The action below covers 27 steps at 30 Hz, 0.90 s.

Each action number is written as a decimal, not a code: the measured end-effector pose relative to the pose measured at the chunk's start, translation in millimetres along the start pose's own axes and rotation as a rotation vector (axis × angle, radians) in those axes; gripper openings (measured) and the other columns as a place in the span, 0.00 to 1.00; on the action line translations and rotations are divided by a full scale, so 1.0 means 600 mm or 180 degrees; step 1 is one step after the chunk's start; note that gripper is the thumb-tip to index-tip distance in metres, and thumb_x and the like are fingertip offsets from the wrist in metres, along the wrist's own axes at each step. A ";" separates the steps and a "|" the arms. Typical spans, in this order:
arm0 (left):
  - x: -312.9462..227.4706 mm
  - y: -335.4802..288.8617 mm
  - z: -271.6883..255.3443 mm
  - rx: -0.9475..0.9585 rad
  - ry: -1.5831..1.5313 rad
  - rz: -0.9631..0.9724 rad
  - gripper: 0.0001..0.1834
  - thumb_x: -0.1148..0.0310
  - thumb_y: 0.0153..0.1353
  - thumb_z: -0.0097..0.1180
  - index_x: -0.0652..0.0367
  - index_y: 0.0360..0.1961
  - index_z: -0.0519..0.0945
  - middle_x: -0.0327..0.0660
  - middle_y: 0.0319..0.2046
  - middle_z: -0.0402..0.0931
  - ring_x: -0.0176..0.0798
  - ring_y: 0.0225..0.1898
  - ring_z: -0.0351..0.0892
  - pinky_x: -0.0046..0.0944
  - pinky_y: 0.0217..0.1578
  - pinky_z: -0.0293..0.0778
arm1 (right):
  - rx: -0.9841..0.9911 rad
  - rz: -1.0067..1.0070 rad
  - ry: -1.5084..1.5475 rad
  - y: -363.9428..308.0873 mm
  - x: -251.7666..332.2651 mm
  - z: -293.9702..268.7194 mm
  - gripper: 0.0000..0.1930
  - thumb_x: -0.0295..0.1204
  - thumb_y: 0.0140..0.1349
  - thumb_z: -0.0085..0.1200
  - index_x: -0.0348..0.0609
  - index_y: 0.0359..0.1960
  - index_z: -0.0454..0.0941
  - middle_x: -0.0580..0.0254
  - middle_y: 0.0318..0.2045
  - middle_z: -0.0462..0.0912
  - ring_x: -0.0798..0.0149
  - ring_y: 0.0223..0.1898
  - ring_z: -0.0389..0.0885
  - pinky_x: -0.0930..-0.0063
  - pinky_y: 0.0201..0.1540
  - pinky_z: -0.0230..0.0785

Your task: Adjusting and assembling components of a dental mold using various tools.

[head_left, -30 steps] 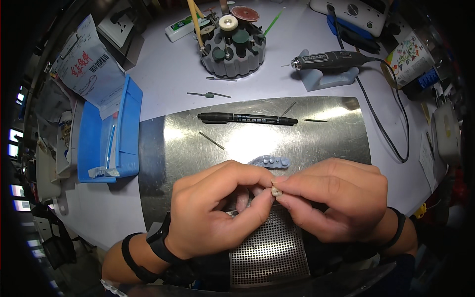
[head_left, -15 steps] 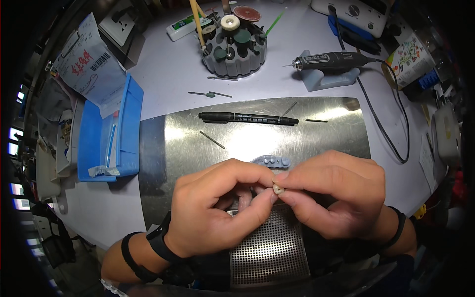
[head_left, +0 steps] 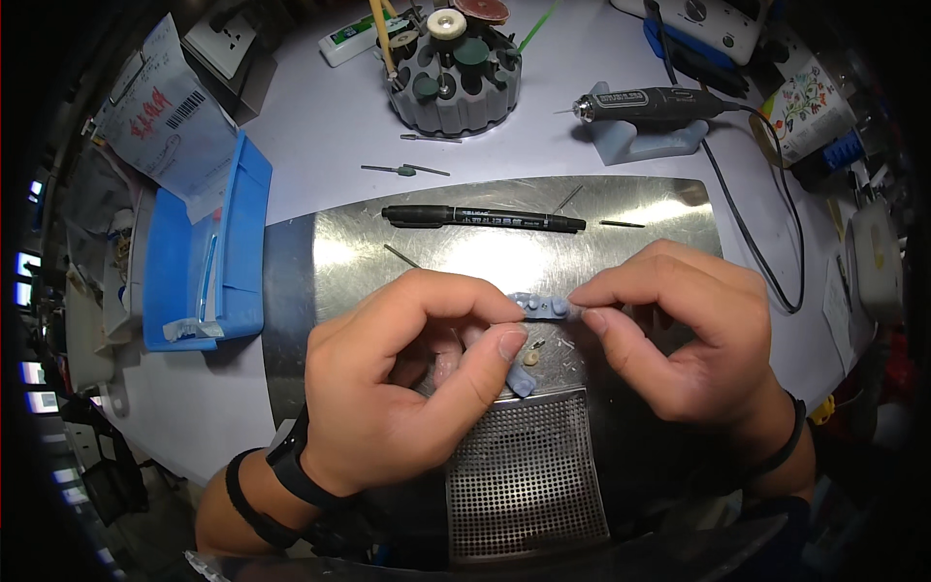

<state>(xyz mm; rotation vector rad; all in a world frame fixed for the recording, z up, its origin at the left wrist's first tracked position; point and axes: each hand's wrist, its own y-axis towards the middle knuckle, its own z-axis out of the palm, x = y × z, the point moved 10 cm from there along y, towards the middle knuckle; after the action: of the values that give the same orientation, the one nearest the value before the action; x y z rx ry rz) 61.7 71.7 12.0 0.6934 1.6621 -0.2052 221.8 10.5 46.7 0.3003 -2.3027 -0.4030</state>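
A blue dental model strip (head_left: 546, 307) with several tooth stumps lies on the metal plate between my hands. My left hand (head_left: 402, 378) has thumb and index tip pressed together at its left end, covering part of it; anything between these fingertips is hidden. By the model's right end, my right hand (head_left: 684, 335) holds its thumb and index finger slightly apart with nothing visible between them. Below the model lie a small cream tooth crown (head_left: 530, 358) and a small blue model piece (head_left: 522, 381). A perforated metal grid (head_left: 524, 475) starts just nearer to me.
Across the plate lies a black marker (head_left: 485, 219), with thin burs (head_left: 622, 224) about it. Behind stands a grey bur holder (head_left: 456, 102). A corded handpiece (head_left: 645, 105) rests on its cradle at the far right. A blue bin (head_left: 247, 233) with papers stands left.
My hands have parted from their shared pinch on the crown. The right hand has moved right; the left shifted left. The crown and blue piece now show on the plate; the view has shifted slightly.
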 end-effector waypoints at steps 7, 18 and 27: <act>0.000 0.003 0.000 0.0027 0.0280 0.0175 0.06 0.78 0.61 0.66 0.63 0.40 0.85 0.35 0.29 0.80 0.20 0.22 0.68 0.23 0.23 0.62 | 0.0500 -0.0420 -0.0180 -0.012 0.010 0.053 0.08 0.24 0.51 0.67 0.46 0.34 0.85 0.65 0.26 0.77 0.59 0.26 0.80 0.67 0.29 0.73; -0.006 0.005 0.001 0.0049 0.0425 0.0268 0.07 0.79 0.58 0.67 0.62 0.39 0.85 0.35 0.29 0.78 0.22 0.21 0.68 0.24 0.23 0.63 | -0.0250 0.0015 0.0378 0.005 -0.029 -0.024 0.07 0.13 0.49 0.61 0.34 0.31 0.81 0.54 0.30 0.87 0.66 0.31 0.86 0.76 0.38 0.77; -0.018 0.007 0.020 0.0501 0.1040 0.0435 0.10 0.79 0.54 0.70 0.63 0.39 0.87 0.38 0.33 0.79 0.25 0.27 0.72 0.25 0.27 0.65 | 0.0133 0.0365 0.0033 0.006 -0.071 -0.004 0.08 0.22 0.55 0.68 0.38 0.37 0.86 0.60 0.31 0.85 0.67 0.29 0.84 0.76 0.32 0.75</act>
<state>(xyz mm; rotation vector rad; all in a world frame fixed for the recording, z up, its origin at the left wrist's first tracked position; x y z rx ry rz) 74.6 65.3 20.7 0.9977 1.9134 -0.1300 251.9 27.7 21.9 0.1894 -2.3075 -0.2950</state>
